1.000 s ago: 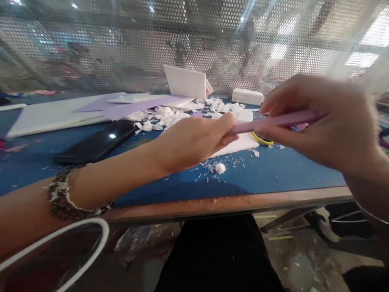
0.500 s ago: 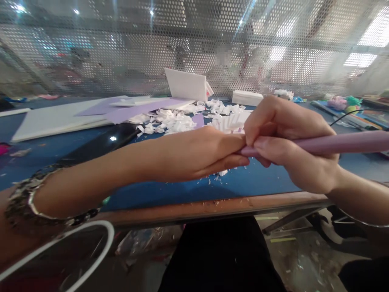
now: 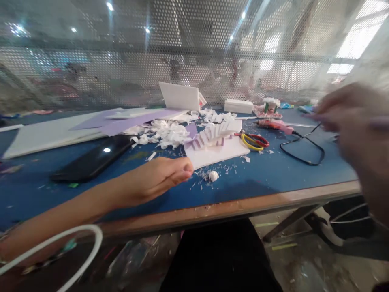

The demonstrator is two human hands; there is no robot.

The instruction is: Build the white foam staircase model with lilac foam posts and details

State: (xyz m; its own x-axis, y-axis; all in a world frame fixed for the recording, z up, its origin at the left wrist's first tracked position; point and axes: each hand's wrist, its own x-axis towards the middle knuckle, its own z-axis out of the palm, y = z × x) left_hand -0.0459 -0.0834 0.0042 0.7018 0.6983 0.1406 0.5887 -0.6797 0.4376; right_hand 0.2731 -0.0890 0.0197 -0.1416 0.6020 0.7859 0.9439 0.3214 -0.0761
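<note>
My left hand (image 3: 158,178) lies low over the blue table (image 3: 273,170), fingers curled together with nothing showing in them. Its fingertips are close to a white foam sheet (image 3: 209,157) that carries a small white model with purple posts (image 3: 216,136). A little white foam ball (image 3: 213,176) lies just right of the fingertips. My right hand (image 3: 355,129) is raised at the far right and smeared by motion. A faint purple streak crosses it, and its grip cannot be made out.
Scissors with yellow and red handles (image 3: 253,141) and a pink glue gun (image 3: 275,125) with a black cord (image 3: 302,150) lie right of the model. A black phone (image 3: 91,158), white scraps (image 3: 170,132), purple sheets (image 3: 133,119) and white boards (image 3: 51,129) lie left. Perforated metal screen (image 3: 121,61) behind.
My hands have come apart. The right hand swung up and to the right with the purple strip; the left hand let go of it and dropped toward the table.
</note>
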